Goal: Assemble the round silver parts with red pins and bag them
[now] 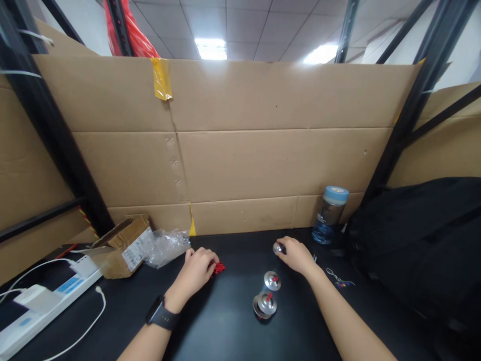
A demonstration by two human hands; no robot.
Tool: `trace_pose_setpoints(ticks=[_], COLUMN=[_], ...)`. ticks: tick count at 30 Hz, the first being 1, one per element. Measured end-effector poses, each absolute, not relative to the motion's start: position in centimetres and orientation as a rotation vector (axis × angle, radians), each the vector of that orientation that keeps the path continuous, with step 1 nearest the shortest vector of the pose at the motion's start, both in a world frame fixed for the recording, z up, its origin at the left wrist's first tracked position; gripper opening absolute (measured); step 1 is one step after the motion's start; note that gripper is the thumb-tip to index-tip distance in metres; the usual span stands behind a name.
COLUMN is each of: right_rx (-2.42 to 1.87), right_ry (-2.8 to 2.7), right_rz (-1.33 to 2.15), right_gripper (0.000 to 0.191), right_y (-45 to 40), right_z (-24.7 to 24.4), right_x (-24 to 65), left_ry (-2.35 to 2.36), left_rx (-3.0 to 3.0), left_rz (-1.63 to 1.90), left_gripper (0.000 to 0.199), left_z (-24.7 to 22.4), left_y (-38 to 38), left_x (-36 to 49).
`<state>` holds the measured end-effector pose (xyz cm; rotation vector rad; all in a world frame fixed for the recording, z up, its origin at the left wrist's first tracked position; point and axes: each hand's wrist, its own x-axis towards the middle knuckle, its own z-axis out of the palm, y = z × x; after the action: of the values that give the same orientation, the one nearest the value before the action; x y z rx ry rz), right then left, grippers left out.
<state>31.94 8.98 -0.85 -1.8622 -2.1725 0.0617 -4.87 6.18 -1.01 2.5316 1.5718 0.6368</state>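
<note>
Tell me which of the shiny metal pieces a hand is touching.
The shiny metal piece farthest from the person, at the fingertips of the right hand. The other metal pieces lie closer in, untouched.

Bright ceiling panels, tabletop sheen, wide-angle edge stretch

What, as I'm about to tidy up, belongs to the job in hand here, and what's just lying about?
Likely part of the job:
- red bits by the left hand
- shiny metal piece at the right hand
- metal discs with red parts

Seemingly just lying about:
- cardboard box
- clear plastic
- power strip
- bottle
- black bag
- beaded trinket
</note>
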Motion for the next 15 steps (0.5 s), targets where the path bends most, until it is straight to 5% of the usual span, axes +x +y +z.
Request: trace_pose_setpoints(ticks=[10, 15], right_rx=[-1.79, -1.246], right_ry=[-2.205, -2.535], right_rz=[0.102, 0.557], right_gripper=[0.042, 0.058], right_y=[8.2, 5.8], right_z=[-0.3, 1.6], right_x=[31.2, 29.1], left_ry=[1.58, 1.56], left_rx=[2.536, 2.541], left_rz=[0.691, 0.713], left_gripper=[0.022, 0.022], left_z=[0.1, 0.6], left_y=[5.5, 5.1], left_x=[-4.3, -4.1])
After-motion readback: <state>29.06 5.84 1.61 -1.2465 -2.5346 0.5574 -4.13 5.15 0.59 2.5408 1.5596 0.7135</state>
